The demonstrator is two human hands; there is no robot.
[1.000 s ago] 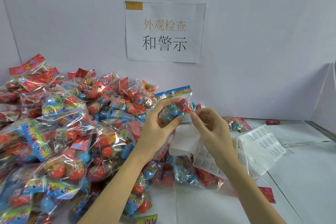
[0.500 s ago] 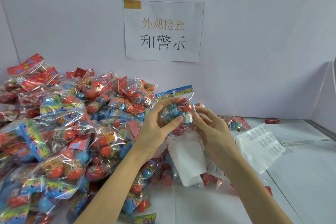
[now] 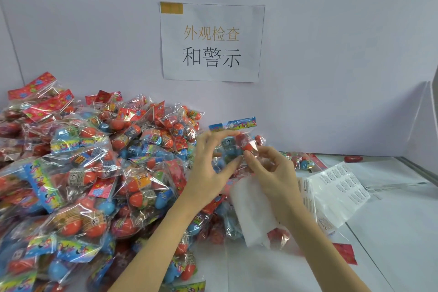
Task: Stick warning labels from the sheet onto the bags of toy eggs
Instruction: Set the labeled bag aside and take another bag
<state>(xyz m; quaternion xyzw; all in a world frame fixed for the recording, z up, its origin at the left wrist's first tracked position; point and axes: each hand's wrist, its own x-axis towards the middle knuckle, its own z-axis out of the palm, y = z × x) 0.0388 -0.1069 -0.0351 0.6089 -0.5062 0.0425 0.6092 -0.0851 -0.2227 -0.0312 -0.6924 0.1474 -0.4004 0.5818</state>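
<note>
Your left hand [image 3: 208, 168] grips the bag [image 3: 233, 143], held up above the pile's [image 3: 83, 173] right edge. Right hand [image 3: 272, 173] pinches its front; a white sheet [image 3: 253, 211] hangs under that wrist. Label sheets [image 3: 336, 189] lie right on white table [image 3: 391, 244], open space beyond. Wall sign [image 3: 212, 42] behind.

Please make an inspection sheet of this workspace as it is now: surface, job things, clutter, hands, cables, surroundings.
Surface: white table, bare at right.
Job's things: held bag of toy eggs, raised above the pile; label sheet lying at right; white backing paper hanging under the right hand.
Clutter: big pile of bags at left; loose red egg near the wall.
Hands: left hand grips the bag; right hand pinches at the bag's front.
Cables: nothing seen.
Surroundings: white partition walls; paper sign with printed characters.
</note>
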